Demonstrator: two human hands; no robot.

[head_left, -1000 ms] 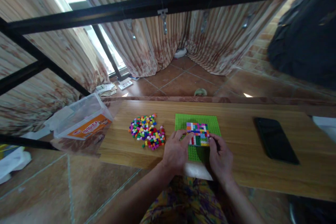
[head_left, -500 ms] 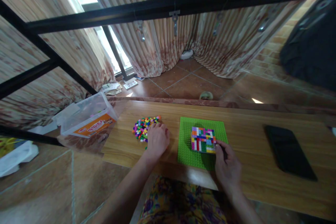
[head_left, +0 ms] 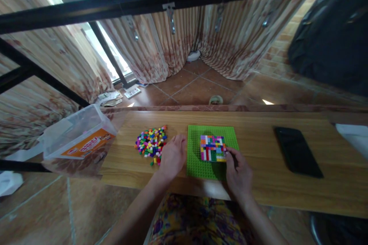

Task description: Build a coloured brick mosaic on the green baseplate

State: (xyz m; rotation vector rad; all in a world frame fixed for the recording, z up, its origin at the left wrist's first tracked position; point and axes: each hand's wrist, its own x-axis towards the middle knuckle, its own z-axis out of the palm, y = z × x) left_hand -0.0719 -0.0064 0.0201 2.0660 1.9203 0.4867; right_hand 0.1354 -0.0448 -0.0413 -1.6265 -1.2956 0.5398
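My right hand grips the lower right corner of a flat, many-coloured panel of toy building bricks between thumb and fingers. Under the panel lies a green studded baseplate; whether the two touch I cannot tell. Between the baseplate and a loose pile of small coloured bricks is my left hand, its fingers drawn together near the plate's left edge. What those fingers may hold is hidden.
A black phone or tablet lies on the wooden table to the right. At the left end stands a clear plastic bin with an orange label. A black metal bar crosses above, before striped curtains.
My left hand has moved away from the brick pile toward the green baseplate, uncovering more bricks. My right hand still grips the brick panel. The whole view has shifted.
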